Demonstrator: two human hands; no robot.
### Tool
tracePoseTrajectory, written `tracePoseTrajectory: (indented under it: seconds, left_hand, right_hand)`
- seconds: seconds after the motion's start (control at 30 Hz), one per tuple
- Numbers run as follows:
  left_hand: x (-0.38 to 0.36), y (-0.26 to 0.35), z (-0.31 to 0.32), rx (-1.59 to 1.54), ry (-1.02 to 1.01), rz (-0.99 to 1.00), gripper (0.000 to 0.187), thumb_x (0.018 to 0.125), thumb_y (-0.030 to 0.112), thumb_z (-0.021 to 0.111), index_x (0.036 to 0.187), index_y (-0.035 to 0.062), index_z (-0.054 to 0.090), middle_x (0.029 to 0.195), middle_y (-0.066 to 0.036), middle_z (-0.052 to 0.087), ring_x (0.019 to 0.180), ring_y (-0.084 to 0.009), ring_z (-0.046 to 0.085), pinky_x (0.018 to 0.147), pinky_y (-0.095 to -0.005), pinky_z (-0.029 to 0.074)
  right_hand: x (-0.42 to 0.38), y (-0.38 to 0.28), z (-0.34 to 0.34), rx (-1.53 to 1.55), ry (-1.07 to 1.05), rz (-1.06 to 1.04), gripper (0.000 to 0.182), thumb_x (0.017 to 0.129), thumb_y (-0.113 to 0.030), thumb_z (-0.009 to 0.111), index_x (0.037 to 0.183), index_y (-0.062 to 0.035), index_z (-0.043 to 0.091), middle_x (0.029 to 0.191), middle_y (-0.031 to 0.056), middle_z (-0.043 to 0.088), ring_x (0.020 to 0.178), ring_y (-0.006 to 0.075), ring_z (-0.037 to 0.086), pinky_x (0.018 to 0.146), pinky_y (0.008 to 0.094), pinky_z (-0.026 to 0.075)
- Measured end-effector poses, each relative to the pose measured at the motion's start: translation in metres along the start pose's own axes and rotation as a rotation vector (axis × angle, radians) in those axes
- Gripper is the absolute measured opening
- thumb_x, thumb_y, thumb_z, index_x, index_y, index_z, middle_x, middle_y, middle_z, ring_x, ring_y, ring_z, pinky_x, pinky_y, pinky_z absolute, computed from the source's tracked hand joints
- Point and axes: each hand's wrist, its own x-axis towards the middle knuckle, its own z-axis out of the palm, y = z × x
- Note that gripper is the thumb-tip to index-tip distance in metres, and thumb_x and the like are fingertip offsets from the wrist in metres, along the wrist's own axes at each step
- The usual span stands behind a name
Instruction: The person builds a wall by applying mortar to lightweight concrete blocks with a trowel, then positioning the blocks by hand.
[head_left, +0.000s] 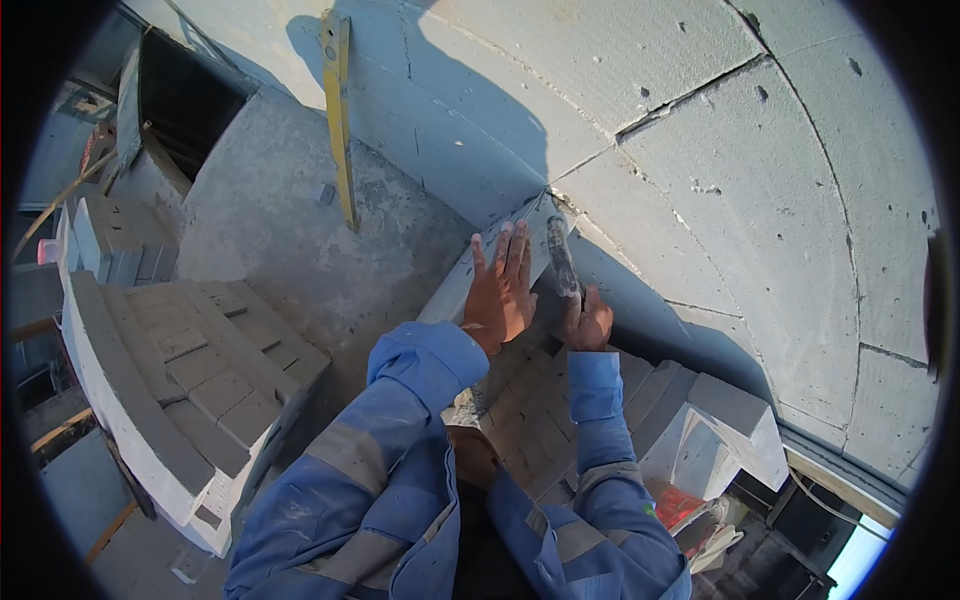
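Note:
My left hand (502, 290) lies with its fingers spread on the top of a pale block (460, 283) that stands against the block wall (710, 190). Just to its right, my right hand (587, 320) is closed round the lower end of a dark, mortar-crusted tool (562, 258). The tool points up toward the corner where the pale block meets the wall, and its head is too unclear to identify. Both arms are in blue sleeves.
A yellow spirit level (341, 130) leans on the wall at the upper left. Stacked grey blocks (190, 365) stand at the left, and more blocks (725, 410) lie below the wall at the right. A red and white bag (680, 508) is at the lower right.

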Motion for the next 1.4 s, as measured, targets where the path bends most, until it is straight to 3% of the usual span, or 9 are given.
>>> tracePoseTrajectory:
  seconds: [0.2,0.33,0.37,0.5,0.67,0.87,1.0,1.13,1.4]
  left_hand:
    - [0.001,0.0,-0.001,0.013,-0.009,-0.003,0.091,0.09,0.05,0.058,0.153,-0.0063,0.024,0.163,-0.022,0.01,0.152,-0.0364,0.006,0.116,-0.0683,0.006]
    - [0.002,0.002,-0.001,0.012,0.005,-0.007,0.091,0.09,0.05,0.058,0.153,-0.0065,0.024,0.163,-0.022,0.01,0.152,-0.0364,0.006,0.116,-0.0686,0.007]
    - [0.003,0.001,0.0,0.006,0.009,-0.007,0.091,0.09,0.05,0.058,0.153,-0.0065,0.024,0.163,-0.022,0.01,0.152,-0.0364,0.006,0.116,-0.0685,0.007]
    - [0.001,-0.001,-0.001,-0.023,-0.024,-0.003,0.091,0.09,0.049,0.059,0.153,-0.0066,0.024,0.163,-0.022,0.01,0.152,-0.0365,0.005,0.117,-0.0679,0.006]
    - [-0.001,0.002,0.0,-0.017,-0.009,-0.001,0.088,0.091,0.048,0.058,0.153,-0.0049,0.024,0.164,-0.02,0.01,0.152,-0.0358,0.008,0.117,-0.0668,0.008]
    - [0.0,-0.001,0.003,-0.026,-0.013,-0.006,0.091,0.089,0.051,0.06,0.153,-0.0048,0.026,0.163,-0.021,0.009,0.152,-0.0361,0.006,0.117,-0.0677,0.005]
    - [0.001,-0.001,0.003,-0.002,-0.011,0.001,0.09,0.089,0.051,0.059,0.152,-0.005,0.026,0.164,-0.021,0.008,0.153,-0.0359,0.005,0.117,-0.0678,0.005]
    - [-0.001,-0.001,0.007,0.009,0.042,-0.01,0.089,0.089,0.051,0.058,0.152,-0.0047,0.028,0.164,-0.021,0.008,0.153,-0.0353,0.005,0.117,-0.0674,0.006]
    - [0.001,-0.003,0.003,-0.042,0.014,0.0,0.086,0.09,0.049,0.059,0.152,-0.0034,0.029,0.164,-0.021,0.009,0.152,-0.0354,0.008,0.117,-0.0668,0.008]
  right_hand:
    - [-0.007,-0.012,-0.001,0.346,0.194,-0.176,0.022,0.093,-0.019,0.061,0.084,0.0001,0.053,0.066,0.018,0.052,0.053,0.0347,0.05,0.054,0.0411,0.044]
    - [0.006,-0.006,0.003,-0.01,0.087,-0.032,0.018,0.097,-0.012,0.056,0.083,-0.0019,0.054,0.063,0.0131,0.053,0.051,0.0236,0.052,0.051,0.0382,0.042]
    - [0.004,-0.007,0.003,0.037,0.093,0.016,0.026,0.093,-0.023,0.064,0.082,-0.0015,0.054,0.065,0.0179,0.055,0.055,0.0351,0.057,0.053,0.0403,0.044]
    - [-0.017,-0.009,0.004,0.444,0.189,0.102,0.024,0.096,-0.023,0.061,0.09,0.0005,0.057,0.074,0.0249,0.062,0.066,0.048,0.06,0.058,0.0508,0.046]
    - [0.012,-0.012,-0.004,-0.043,0.039,0.022,0.026,0.097,-0.025,0.06,0.093,0.0003,0.058,0.068,0.0224,0.06,0.061,0.0447,0.06,0.055,0.0461,0.045]
    - [-0.019,-0.003,0.006,0.55,0.237,0.015,0.015,0.095,-0.013,0.06,0.086,-0.0019,0.056,0.065,0.0164,0.054,0.052,0.0291,0.055,0.051,0.0394,0.043]
    - [0.008,-0.014,-0.001,-0.176,0.051,-0.077,0.021,0.096,-0.02,0.061,0.084,-0.0042,0.055,0.069,0.02,0.058,0.058,0.038,0.06,0.053,0.0422,0.045]
    - [-0.001,-0.028,-0.011,0.234,0.093,-0.136,0.029,0.096,-0.026,0.061,0.083,-0.0016,0.055,0.071,0.0245,0.06,0.064,0.0455,0.061,0.054,0.049,0.046]
    - [0.007,-0.017,-0.003,0.114,0.072,0.024,0.027,0.099,-0.025,0.057,0.088,-0.0011,0.054,0.068,0.0218,0.058,0.06,0.042,0.06,0.056,0.0461,0.046]
